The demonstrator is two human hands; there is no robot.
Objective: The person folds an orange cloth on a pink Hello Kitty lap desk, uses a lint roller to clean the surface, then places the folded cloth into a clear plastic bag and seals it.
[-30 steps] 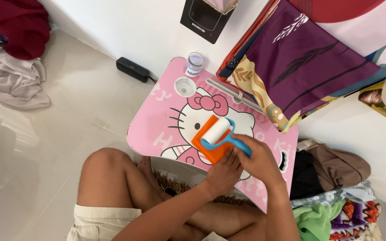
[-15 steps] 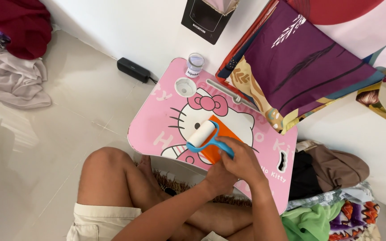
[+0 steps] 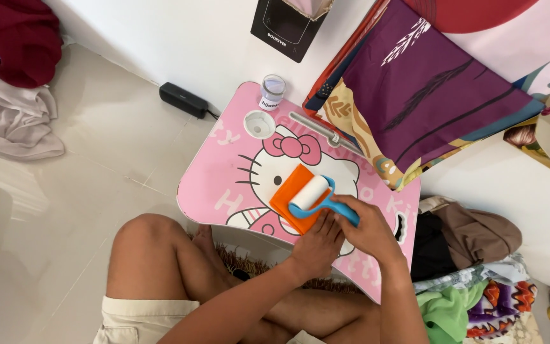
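Note:
A small pink lap table (image 3: 224,178) with a cartoon cat print stands over my crossed legs. On it lies an orange rectangular sheet (image 3: 289,190). My right hand (image 3: 370,230) grips the blue handle of a roller (image 3: 313,194) whose white cylinder rests on the sheet. My left hand (image 3: 317,245) presses down on the near edge of the orange sheet, fingers flat beside the roller.
A small clear jar (image 3: 272,91) and its white lid (image 3: 260,123) sit at the table's far edge, with a slim grey tool (image 3: 316,127) nearby. A black oblong device (image 3: 184,100) lies on the floor. Purple patterned cloth (image 3: 428,95) overhangs the right; clothes are piled left and right.
The roller moved toward me over the orange sheet, then back out to the sheet's middle. My left hand stayed on the sheet's near edge.

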